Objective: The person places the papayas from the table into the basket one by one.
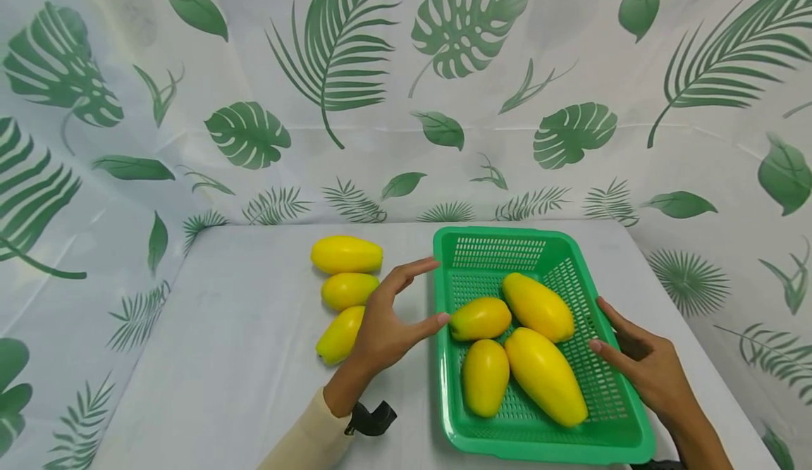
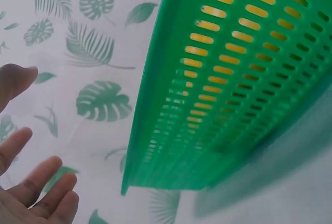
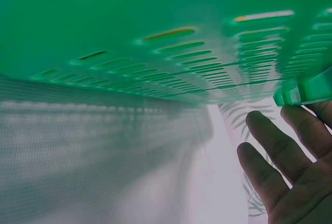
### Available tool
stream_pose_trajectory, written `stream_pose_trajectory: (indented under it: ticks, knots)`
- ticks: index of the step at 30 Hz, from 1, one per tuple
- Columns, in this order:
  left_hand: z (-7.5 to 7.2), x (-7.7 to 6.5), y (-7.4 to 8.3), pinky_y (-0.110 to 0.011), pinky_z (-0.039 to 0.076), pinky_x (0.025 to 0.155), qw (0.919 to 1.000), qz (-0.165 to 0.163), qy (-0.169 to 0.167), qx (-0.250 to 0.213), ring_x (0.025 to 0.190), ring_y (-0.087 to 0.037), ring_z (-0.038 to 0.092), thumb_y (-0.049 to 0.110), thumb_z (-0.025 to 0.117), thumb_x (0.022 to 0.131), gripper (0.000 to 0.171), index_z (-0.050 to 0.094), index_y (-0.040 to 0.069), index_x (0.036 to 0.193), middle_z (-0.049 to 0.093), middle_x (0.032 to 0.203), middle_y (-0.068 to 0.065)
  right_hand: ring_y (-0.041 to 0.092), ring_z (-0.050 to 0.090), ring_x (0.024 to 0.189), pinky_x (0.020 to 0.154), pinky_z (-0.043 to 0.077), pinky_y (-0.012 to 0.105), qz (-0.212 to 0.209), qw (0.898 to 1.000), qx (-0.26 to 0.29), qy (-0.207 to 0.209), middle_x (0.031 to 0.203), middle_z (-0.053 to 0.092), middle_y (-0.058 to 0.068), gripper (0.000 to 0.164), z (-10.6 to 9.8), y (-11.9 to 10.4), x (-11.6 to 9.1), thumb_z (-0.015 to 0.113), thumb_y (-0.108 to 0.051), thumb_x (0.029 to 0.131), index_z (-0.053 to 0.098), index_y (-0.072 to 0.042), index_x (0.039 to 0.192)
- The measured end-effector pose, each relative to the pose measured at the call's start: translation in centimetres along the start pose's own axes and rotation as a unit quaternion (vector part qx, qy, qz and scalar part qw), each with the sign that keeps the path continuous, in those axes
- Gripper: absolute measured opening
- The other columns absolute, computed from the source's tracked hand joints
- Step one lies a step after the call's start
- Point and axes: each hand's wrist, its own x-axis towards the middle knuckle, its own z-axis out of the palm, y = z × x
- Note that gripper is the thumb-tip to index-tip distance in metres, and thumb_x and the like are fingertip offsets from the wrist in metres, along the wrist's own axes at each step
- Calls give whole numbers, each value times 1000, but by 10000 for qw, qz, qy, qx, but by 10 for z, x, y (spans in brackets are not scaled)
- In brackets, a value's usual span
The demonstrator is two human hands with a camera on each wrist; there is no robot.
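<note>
A green plastic basket (image 1: 545,449) with slotted walls holds several smooth, oblong yellow fruits (image 1: 547,377). At its left rim is my left hand (image 1: 390,329), thumb and fingers spread with nothing between them. In the left wrist view, that hand's fingers (image 2: 44,175) are apart from the basket's slotted side (image 2: 207,79). My right hand (image 1: 653,364) is at the right rim, its thumb over the edge and its fingers along the outside. The right wrist view has these fingers (image 3: 275,146) nearly straight, the upper ones right at the rim (image 3: 288,94).
Three more yellow fruits (image 1: 345,254) lie in a column on the white tabletop (image 1: 209,357), left of the basket and partly behind my left hand. A leaf-patterned cloth (image 1: 380,167) rises behind the table and at both sides. My left wrist wears a black device (image 1: 373,419).
</note>
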Motion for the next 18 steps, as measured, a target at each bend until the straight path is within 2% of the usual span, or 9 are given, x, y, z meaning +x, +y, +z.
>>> stream_pose_trajectory:
  ticks: [4,10,18]
  knots:
    - [-8,-7,0,-52,42,123,9996,-113,108,240,145,-14,53,28,88,88,67,60,24,149,60,153,9,-24,52,117,80,55,7,33,10000,-48,12,160,44,-20,72,0,1,0,75,-21,101,41,-27,164]
    - [-17,-18,-5,-51,45,120,9982,-179,317,485,144,-15,53,25,90,86,68,61,27,148,60,151,11,-24,53,114,79,54,7,81,9999,-133,50,158,46,-20,72,-1,2,0,76,-23,100,42,-29,164]
    - [-28,-26,-11,-48,46,120,9970,-180,511,554,144,-16,53,25,90,87,67,61,28,147,61,151,9,-24,55,111,77,57,11,107,9999,-87,37,155,47,-22,72,0,1,1,75,-23,101,41,-29,164]
